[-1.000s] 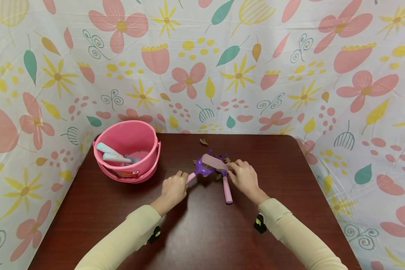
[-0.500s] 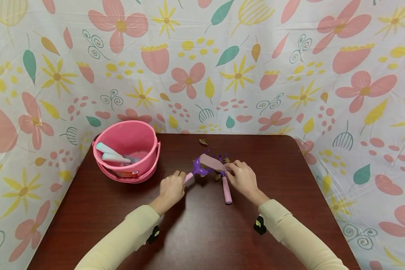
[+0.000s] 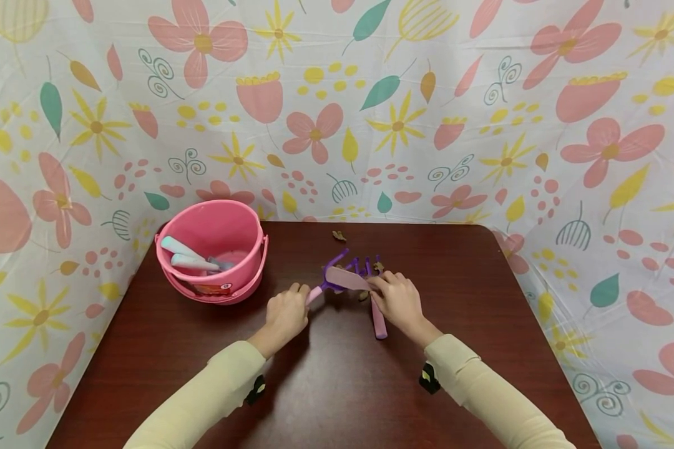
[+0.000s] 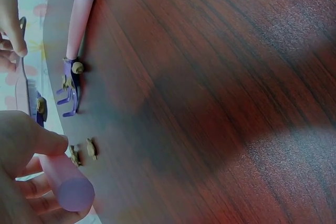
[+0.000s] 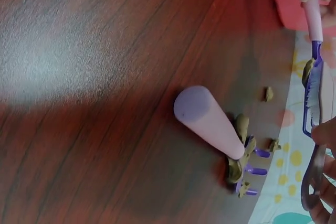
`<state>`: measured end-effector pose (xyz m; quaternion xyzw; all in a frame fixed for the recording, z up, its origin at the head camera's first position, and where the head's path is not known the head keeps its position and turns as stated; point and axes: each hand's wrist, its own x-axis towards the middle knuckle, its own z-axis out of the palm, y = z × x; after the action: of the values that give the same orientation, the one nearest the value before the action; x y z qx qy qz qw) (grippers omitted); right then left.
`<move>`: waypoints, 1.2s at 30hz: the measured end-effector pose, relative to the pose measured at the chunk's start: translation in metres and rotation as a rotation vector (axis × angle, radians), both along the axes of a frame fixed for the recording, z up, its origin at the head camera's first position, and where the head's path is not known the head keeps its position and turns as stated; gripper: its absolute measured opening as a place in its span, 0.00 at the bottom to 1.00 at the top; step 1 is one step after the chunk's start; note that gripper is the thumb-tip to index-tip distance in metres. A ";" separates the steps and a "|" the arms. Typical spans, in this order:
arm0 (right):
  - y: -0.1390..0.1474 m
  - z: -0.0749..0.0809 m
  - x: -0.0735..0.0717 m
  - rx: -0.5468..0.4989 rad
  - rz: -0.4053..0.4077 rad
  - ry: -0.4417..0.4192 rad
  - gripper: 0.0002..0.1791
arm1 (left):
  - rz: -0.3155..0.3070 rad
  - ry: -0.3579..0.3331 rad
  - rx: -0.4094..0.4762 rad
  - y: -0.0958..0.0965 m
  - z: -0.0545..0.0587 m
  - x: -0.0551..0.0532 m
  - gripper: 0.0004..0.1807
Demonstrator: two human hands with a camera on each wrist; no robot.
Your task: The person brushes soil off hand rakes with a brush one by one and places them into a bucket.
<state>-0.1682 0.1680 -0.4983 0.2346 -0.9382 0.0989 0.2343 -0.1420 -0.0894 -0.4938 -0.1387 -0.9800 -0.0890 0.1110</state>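
My left hand (image 3: 288, 312) grips the pink handle of a purple-headed trowel (image 3: 336, 257), tilted edge-on and raised above the table. My right hand (image 3: 400, 302) holds a scrub brush (image 3: 348, 279) by its dark handle, the pale pink back upward. In the right wrist view, the white bristles (image 5: 313, 95) meet the trowel's head, which carries a brown lump (image 5: 307, 72). Below my right hand, a purple hand rake lies on the table, its pink handle (image 3: 379, 321) toward me. Brown lumps (image 5: 241, 127) cling to the rake, its tines (image 5: 256, 171) partly covered.
A pink bucket (image 3: 219, 218) stands at the back left, with light-blue-handled tools (image 3: 191, 262) inside. Loose brown crumbs (image 4: 91, 149) lie on the dark wooden table (image 3: 337, 386), one bit (image 3: 339, 236) near its back edge. A flowered cloth (image 3: 314, 62) hangs behind.
The trowel has turned from showing its broad purple face to nearly edge-on. My right hand and the brush have shifted slightly left and toward me, the brush back tilting down at the right.
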 end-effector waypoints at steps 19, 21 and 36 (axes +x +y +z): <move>0.014 0.003 -0.004 0.019 -0.021 0.139 0.12 | -0.014 0.029 0.003 0.001 -0.001 -0.002 0.15; 0.015 0.003 -0.004 0.021 -0.022 0.140 0.11 | -0.015 0.033 0.002 0.001 -0.001 -0.002 0.15; 0.022 0.002 -0.005 -0.001 -0.045 0.137 0.12 | -0.018 0.016 0.009 0.000 0.000 -0.001 0.15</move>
<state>-0.1727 0.1905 -0.4959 0.2193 -0.9250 0.0779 0.3005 -0.1433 -0.0890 -0.4941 -0.1477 -0.9774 -0.0935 0.1185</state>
